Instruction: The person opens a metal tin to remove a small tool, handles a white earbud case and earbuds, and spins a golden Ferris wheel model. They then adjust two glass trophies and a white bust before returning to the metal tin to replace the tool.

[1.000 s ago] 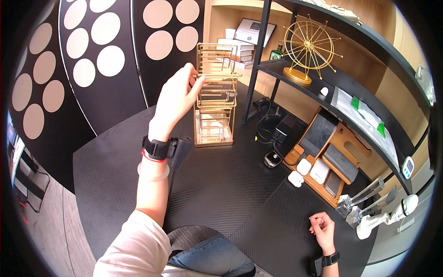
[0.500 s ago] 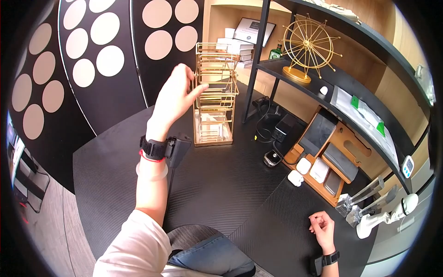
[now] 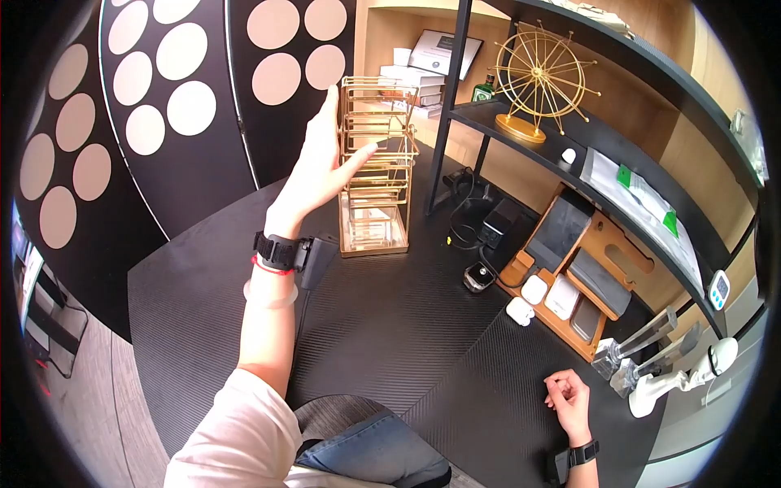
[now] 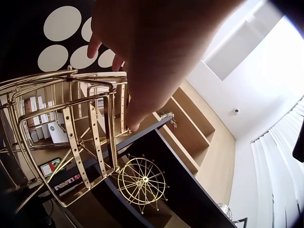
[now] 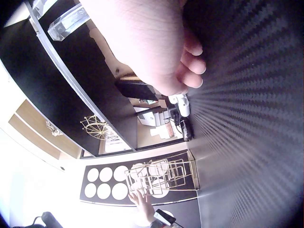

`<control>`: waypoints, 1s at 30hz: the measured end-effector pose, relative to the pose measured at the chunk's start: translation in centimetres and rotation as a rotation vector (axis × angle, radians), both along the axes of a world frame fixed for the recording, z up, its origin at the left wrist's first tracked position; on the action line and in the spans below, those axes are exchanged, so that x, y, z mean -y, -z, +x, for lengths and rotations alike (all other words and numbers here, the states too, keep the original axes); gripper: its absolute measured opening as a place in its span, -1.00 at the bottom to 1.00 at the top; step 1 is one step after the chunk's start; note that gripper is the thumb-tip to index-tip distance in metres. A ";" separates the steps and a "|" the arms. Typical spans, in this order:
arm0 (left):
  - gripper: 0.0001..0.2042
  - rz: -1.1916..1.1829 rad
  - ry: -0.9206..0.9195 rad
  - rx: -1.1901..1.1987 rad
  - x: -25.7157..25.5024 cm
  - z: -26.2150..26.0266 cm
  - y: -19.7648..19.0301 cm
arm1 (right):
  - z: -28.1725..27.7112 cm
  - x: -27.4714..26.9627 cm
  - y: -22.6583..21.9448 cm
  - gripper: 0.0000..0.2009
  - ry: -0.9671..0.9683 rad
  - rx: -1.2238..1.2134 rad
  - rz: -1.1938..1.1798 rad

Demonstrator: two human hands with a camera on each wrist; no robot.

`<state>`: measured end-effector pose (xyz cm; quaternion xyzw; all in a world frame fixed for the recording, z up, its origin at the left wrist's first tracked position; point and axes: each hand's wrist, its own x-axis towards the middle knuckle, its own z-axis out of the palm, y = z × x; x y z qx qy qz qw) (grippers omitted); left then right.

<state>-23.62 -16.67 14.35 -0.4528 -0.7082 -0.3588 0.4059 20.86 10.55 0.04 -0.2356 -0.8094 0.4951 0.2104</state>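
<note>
A tall gold wire rack point(image 3: 376, 183), made of several rectangular frames over a mirrored base, stands on the black table. My left hand point(image 3: 319, 163) is at its left side, fingers straight and pointing up, thumb spread in front of the frames. In the left wrist view the gold frames point(image 4: 71, 128) have perforated bars, and the thumb point(image 4: 134, 121) overlaps their right edge. My right hand point(image 3: 569, 394) rests at the table's right side with its fingers loosely curled, holding nothing; the right wrist view shows its fingertips point(image 5: 194, 66) close to the ribbed surface.
A black shelf unit point(image 3: 447, 122) rises at the right, with a gold wheel ornament point(image 3: 539, 73) on it. Below lie a wooden organizer point(image 3: 586, 268) with devices, white earbud cases point(image 3: 521, 311), a watch point(image 3: 478, 276) and cables. A white stand point(image 3: 679, 381) and clear acrylic pieces are near my right hand.
The left fingers, bent at the rack before, have straightened and reach higher, with the thumb farther right. The rack's frames have turned to a different tilt. The right hand has not moved.
</note>
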 end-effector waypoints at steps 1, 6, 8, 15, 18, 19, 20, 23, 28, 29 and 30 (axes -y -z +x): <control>-0.09 -0.039 0.032 0.079 0.1 -0.1 0.1 | 0.0 0.0 0.0 -0.95 0.005 -0.011 -0.004; -0.04 -0.052 0.292 0.305 -0.3 -0.8 0.6 | 0.0 0.1 -0.2 -0.95 0.004 0.007 0.003; -0.04 -0.070 0.229 0.227 -0.1 -0.3 0.3 | 0.0 0.1 -0.2 -0.95 0.004 0.005 -0.001; -0.41 -0.056 -0.035 0.205 1.4 0.7 -1.2 | 0.3 -0.3 0.1 -0.96 -0.001 0.007 -0.003; -0.75 0.050 -0.077 0.061 1.1 0.6 -1.5 | 0.2 -0.3 0.1 -0.95 -0.001 0.003 -0.008; -0.79 0.048 -0.094 0.032 1.1 0.7 -1.7 | 0.2 -0.3 0.1 -0.95 -0.002 -0.003 -0.010; -0.79 0.043 -0.091 0.034 1.1 0.7 -1.6 | 0.2 -0.3 0.0 -0.95 0.002 -0.001 -0.014; -0.83 0.010 -0.014 0.179 1.2 0.2 -1.6 | 0.0 -0.3 -0.2 -0.94 0.017 0.017 0.009; -0.85 0.075 0.086 0.275 1.2 1.0 -1.9 | 0.0 -0.1 -0.3 -0.95 0.019 0.023 -0.012; -0.84 0.085 0.083 0.288 1.1 1.2 -2.0 | 0.1 -0.1 -0.2 -0.95 0.020 0.027 -0.006; -0.83 0.107 0.077 0.294 0.9 1.1 -1.8 | 0.1 -0.2 -0.1 -0.96 0.017 0.025 -0.013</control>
